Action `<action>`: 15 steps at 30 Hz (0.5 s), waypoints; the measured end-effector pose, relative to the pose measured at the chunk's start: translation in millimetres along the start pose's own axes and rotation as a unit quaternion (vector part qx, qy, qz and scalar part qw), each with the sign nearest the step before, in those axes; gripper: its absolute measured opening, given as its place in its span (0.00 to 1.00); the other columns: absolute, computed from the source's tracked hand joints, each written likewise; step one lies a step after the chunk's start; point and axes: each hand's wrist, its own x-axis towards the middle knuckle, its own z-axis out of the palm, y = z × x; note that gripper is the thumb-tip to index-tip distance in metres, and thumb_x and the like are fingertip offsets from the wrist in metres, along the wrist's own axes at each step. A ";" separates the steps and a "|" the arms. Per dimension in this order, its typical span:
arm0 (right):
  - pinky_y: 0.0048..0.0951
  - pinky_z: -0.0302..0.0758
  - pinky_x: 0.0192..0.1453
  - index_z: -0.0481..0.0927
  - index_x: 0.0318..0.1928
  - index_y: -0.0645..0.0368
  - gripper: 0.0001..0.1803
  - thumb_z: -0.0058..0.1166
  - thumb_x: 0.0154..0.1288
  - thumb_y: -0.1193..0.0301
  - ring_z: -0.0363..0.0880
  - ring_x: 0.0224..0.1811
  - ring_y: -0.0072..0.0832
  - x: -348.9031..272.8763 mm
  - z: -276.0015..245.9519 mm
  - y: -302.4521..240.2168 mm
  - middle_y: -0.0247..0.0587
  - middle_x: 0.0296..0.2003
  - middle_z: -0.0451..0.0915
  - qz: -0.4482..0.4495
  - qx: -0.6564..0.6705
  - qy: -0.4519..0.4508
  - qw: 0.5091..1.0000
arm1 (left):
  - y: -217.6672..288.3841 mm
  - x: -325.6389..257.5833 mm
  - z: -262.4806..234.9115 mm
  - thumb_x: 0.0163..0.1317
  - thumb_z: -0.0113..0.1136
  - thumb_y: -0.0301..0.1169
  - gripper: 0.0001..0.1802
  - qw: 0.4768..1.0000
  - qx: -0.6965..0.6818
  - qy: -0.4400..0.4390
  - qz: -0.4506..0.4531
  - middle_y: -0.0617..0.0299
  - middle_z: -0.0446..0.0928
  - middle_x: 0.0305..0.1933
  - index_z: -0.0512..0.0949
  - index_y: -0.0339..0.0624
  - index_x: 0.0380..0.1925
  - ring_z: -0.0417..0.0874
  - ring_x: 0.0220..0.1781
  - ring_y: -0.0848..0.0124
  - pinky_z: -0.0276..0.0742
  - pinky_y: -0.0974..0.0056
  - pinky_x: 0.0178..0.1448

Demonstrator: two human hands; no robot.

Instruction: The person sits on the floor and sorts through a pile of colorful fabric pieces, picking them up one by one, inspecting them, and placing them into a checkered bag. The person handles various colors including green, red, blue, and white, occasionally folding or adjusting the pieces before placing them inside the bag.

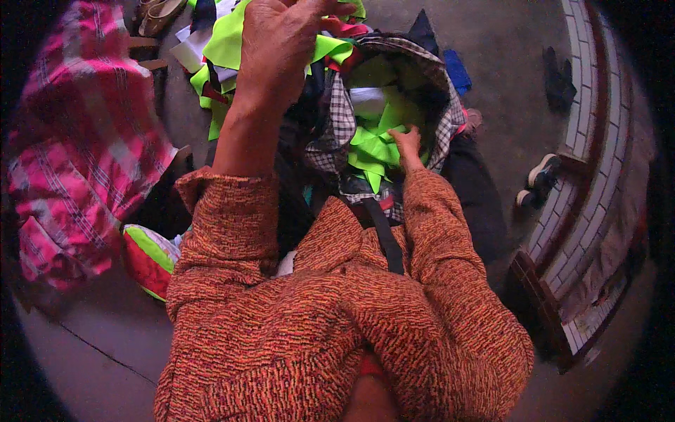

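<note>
Thin neon-green fabric scraps (376, 144) piled in the mouth of a black-and-white checked cloth bag (337, 119), centre of scene, more spilling far left. Likely light, limp, a bit slippery; best pinched by an edge or bunched, no rigid point to hold. Left hand (278, 46) raised far, clenched on a green scrap. Right hand (408, 144) buried among scraps in the bag, fingers hidden, grip impossible to tell. Bag depth and contents below the top layer not visible; pink plaid cloth (77, 155) at left, cut off.
</note>
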 end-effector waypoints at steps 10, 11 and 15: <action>0.40 0.65 0.57 0.60 0.59 0.59 0.47 0.67 0.38 0.56 0.67 0.53 0.47 28.9 -7.8 -76.9 0.53 0.53 0.67 -0.142 -0.245 -0.134 0.950 | -3.6 -12.5 12.4 0.60 0.52 0.25 0.07 0.990 -0.022 -0.106 -0.088 0.60 0.74 0.41 0.73 0.35 0.39 0.75 0.42 0.74 0.71 0.70 0.48; 0.41 0.66 0.55 0.60 0.59 0.58 0.45 0.66 0.40 0.58 0.69 0.51 0.46 29.8 -6.3 -84.8 0.53 0.52 0.69 -0.143 -0.263 -0.158 0.941 | -1.4 -14.6 16.6 0.59 0.53 0.26 0.08 0.991 -0.017 -0.114 -0.067 0.60 0.75 0.39 0.73 0.36 0.38 0.76 0.39 0.74 0.72 0.70 0.45; 0.43 0.69 0.49 0.66 0.55 0.57 0.37 0.65 0.42 0.61 0.72 0.47 0.48 61.8 20.0 -26.1 0.55 0.45 0.73 -0.253 -0.289 -0.151 0.911 | -9.6 -26.0 32.8 0.50 0.54 0.24 0.14 0.947 -0.134 -0.272 0.107 0.57 0.77 0.36 0.74 0.38 0.39 0.78 0.36 0.69 0.75 0.65 0.40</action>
